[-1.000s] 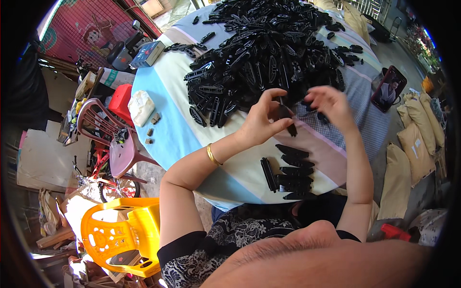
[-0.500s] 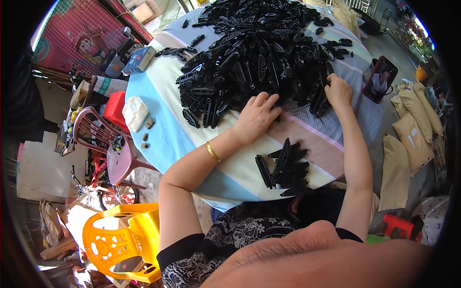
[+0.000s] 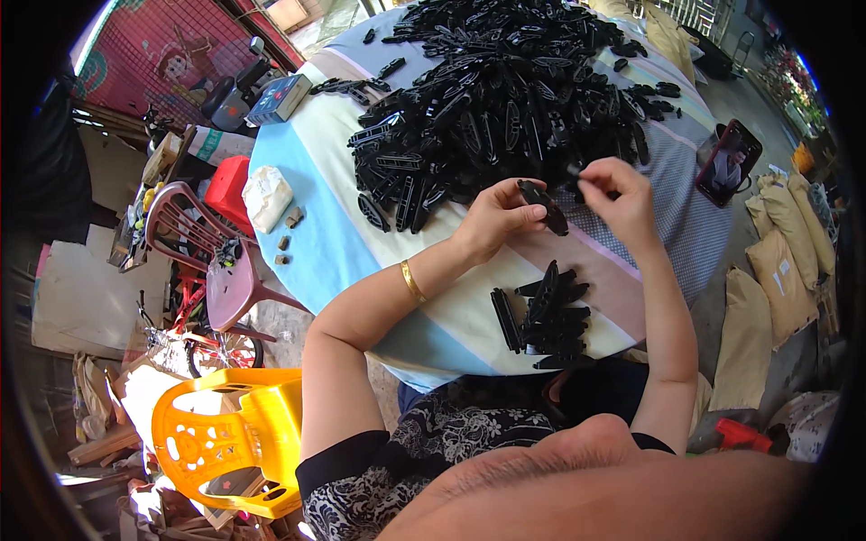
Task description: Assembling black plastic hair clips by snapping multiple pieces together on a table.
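Black part [image 3: 547,209] in left hand [image 3: 494,219], right hand [image 3: 624,198] near

Yellow chair [image 3: 275,428] near pink chair [image 3: 231,290]

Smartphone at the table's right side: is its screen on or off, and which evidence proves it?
On: the smartphone displays a lit picture of a person, not a blank, dark panel.

There's one long black plastic piece [image 3: 545,207] in the left hand [image 3: 496,219], a black heap [image 3: 469,90] beyond, past counting! Right of that grip, one dark-red phone [image 3: 729,164]; left, one yellow plastic chair [image 3: 276,433], one pink plastic chair [image 3: 233,293].
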Available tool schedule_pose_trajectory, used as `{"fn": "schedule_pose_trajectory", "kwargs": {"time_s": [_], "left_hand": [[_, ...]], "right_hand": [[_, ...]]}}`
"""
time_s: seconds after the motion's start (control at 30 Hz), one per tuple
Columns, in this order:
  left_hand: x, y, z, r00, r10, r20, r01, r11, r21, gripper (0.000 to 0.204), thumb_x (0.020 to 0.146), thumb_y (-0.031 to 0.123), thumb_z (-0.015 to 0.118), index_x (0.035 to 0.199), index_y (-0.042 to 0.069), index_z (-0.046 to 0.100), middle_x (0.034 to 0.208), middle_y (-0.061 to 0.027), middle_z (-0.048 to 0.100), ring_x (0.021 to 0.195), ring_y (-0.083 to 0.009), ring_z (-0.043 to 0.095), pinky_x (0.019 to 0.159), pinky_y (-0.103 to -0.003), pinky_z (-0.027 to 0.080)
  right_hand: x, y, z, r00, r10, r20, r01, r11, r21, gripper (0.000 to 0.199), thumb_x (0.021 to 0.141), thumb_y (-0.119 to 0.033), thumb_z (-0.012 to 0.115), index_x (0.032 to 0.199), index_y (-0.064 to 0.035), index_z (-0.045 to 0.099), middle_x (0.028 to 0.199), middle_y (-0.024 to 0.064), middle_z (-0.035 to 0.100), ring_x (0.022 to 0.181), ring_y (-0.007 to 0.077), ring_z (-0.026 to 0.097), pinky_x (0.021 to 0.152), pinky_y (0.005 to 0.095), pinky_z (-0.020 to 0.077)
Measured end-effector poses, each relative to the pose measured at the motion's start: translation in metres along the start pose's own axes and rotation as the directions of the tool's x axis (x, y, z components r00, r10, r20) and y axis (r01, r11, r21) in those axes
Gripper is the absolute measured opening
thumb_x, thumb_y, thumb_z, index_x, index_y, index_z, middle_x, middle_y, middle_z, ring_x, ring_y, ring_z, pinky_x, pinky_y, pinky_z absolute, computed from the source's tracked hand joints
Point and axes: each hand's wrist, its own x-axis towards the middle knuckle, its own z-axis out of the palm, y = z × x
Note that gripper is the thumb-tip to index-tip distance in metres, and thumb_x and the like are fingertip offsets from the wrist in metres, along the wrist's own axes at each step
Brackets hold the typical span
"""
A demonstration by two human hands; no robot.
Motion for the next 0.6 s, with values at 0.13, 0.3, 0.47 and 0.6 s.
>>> {"fn": "schedule_pose_trajectory", "kwargs": {"time_s": [0.13,0.3,0.47,0.6], "left_hand": [[-0.002,0.0,0.003,0.998,0.052,-0.029,-0.052,0.999,-0.001,0.034,0.081,-0.001,0.065,0.113,0.001,0.056,0.092,-0.0054,0.064,0.08,-0.0136,0.062,0.075,-0.026,0.053],[-0.001,0.0,0.0,0.996,0.058,-0.064,-0.059,0.998,-0.014,0.033,0.081,-0.002,0.065,0.113,0.001,0.056,0.091,-0.0053,0.064,0.08,-0.0137,0.062,0.076,-0.027,0.053],[-0.001,0.0,0.001,0.995,0.055,-0.079,-0.057,0.998,-0.025,0.033,0.08,-0.002,0.065,0.113,0.001,0.057,0.092,-0.0049,0.064,0.081,-0.0135,0.062,0.077,-0.027,0.053],[0.001,-0.003,0.001,0.996,0.079,-0.049,-0.082,0.994,-0.068,0.031,0.088,0.006,0.058,0.119,0.002,0.053,0.093,-0.0045,0.063,0.082,-0.0129,0.062,0.077,-0.027,0.053]], "right_hand": [[-0.008,-0.027,0.02,0.963,-0.258,0.077,0.267,0.952,-0.149,0.014,0.066,0.005,0.067,0.077,-0.002,0.063,0.078,0.0089,0.061,0.068,0.0224,0.061,0.059,0.0298,0.0502],[-0.01,-0.026,0.019,0.942,-0.328,0.074,0.336,0.911,-0.237,0.016,0.065,0.008,0.067,0.078,0.0002,0.063,0.078,0.0101,0.061,0.07,0.0234,0.061,0.06,0.0297,0.0492],[-0.01,-0.024,0.021,0.932,-0.35,0.094,0.362,0.9,-0.242,0.016,0.065,0.008,0.067,0.079,0.0005,0.062,0.079,0.0104,0.061,0.07,0.0236,0.061,0.06,0.0299,0.0493],[-0.009,-0.024,0.02,0.957,-0.289,0.021,0.287,0.94,-0.186,0.015,0.067,0.008,0.066,0.079,-0.0002,0.063,0.079,0.0098,0.061,0.069,0.0241,0.061,0.06,0.0299,0.0497]]}}
